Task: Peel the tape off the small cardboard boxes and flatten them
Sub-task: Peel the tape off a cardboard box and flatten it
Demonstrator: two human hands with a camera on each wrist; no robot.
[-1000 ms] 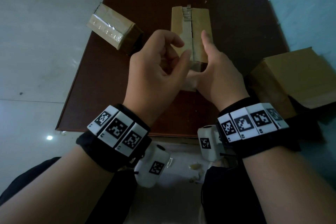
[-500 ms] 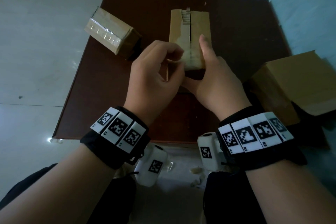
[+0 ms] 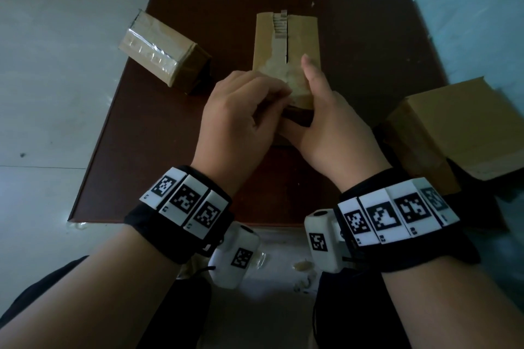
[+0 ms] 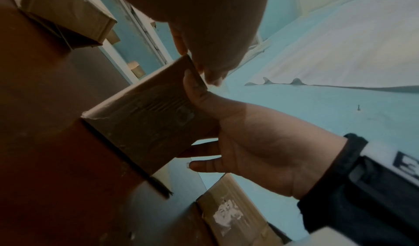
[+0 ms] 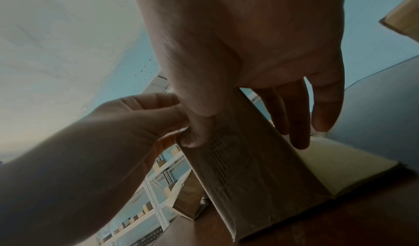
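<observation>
Head view: middle box lies on the brown table, long side pointing away. Left hand is curled at the near top edge, fingertips seem to pinch the tape end there; right hand clasps the near right side, thumb on top. A taped box sits left, a bigger box right.

Left wrist view: right hand braces the box end, thumb over the edge, other fingers straight behind.

Right wrist view: left hand fingers bunched at the box corner; tape itself too faint to see.

To do it well, I'd say: keep the box pinned, pull the tape low and slowly along the seam so it doesn't tear.
</observation>
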